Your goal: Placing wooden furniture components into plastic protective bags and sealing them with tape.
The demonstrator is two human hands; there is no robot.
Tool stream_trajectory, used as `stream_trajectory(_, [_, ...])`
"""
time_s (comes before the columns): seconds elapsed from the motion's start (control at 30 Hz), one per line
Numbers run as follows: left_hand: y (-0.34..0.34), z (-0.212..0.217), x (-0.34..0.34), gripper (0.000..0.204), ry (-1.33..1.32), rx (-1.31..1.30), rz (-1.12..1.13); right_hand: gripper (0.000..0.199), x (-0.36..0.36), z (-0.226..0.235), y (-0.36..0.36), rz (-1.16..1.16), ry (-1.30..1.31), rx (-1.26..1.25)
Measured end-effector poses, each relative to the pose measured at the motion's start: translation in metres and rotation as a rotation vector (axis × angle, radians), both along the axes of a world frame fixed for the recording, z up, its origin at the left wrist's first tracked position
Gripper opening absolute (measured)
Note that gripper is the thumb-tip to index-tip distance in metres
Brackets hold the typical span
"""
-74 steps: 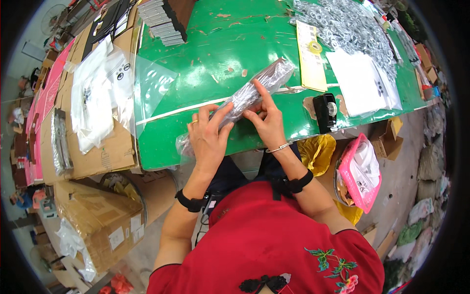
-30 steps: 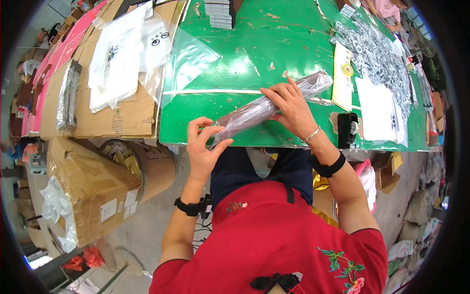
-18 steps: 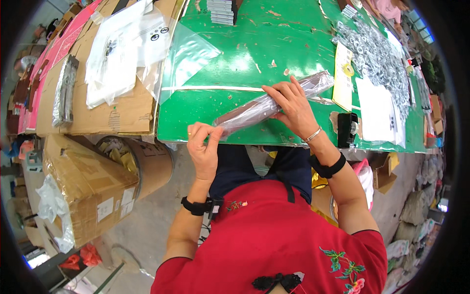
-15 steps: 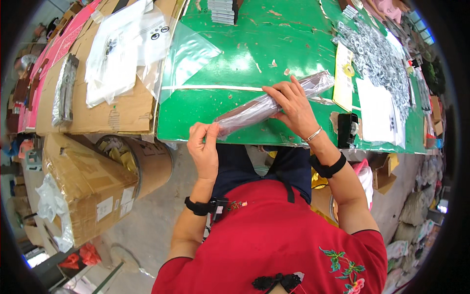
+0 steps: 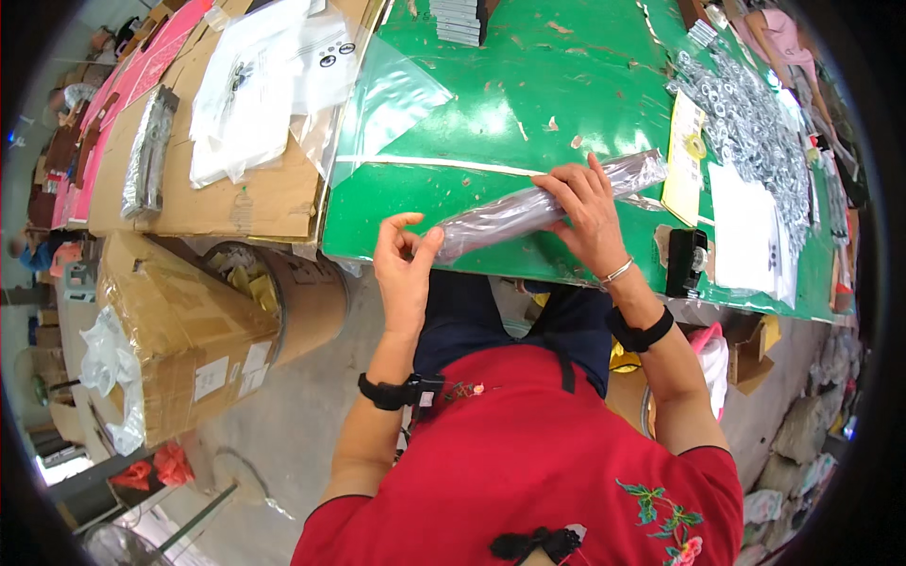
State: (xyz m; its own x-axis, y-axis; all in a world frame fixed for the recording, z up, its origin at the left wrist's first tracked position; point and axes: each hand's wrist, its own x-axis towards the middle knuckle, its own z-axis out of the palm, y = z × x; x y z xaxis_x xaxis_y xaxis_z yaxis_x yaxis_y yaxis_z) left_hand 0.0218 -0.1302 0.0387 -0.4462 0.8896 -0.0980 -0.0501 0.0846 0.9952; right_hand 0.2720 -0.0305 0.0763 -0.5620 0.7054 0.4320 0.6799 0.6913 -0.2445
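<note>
A long clear bag packed with grey parts lies slantwise on the green bench, its lower end at the near edge. The left hand pinches that end, thumb and fingers closed on the plastic. The right hand lies flat over the bag's middle, fingers spread, pressing it down. A heap of small filled bags sits at the far right. To the left, a cardboard box stands on the floor, and a round bin holds yellow scraps.
</note>
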Motion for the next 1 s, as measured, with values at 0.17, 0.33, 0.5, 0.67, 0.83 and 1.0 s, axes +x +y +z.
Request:
stream_trajectory(0.17, [-0.009,0.014,-0.010,0.049,0.252,0.008,-0.247,0.067,0.005,-0.011,-0.009,-0.024,0.168,0.060])
stream_trajectory(0.33, [-0.009,0.050,0.002,0.053,-0.277,-0.094,-0.547,0.063,0.024,-0.001,-0.003,0.001,0.247,0.124])
stream_trajectory(0.5, [-0.010,0.052,0.033,0.047,-0.081,0.077,-0.446,0.054,0.030,-0.008,0.020,0.031,0.346,0.161])
stream_trajectory(0.67, [-0.011,0.018,0.063,0.046,-0.072,0.132,-0.362,0.051,0.030,0.004,-0.045,-0.293,0.348,0.118])
stream_trajectory(0.83, [-0.016,0.010,0.073,0.051,0.054,0.145,-0.459,0.041,0.145,0.013,-0.119,-0.856,0.457,0.046])
stream_trajectory(1.0, [-0.015,0.008,0.079,0.052,0.000,0.104,-0.437,0.045,0.180,-0.005,-0.118,-0.944,0.361,-0.132])
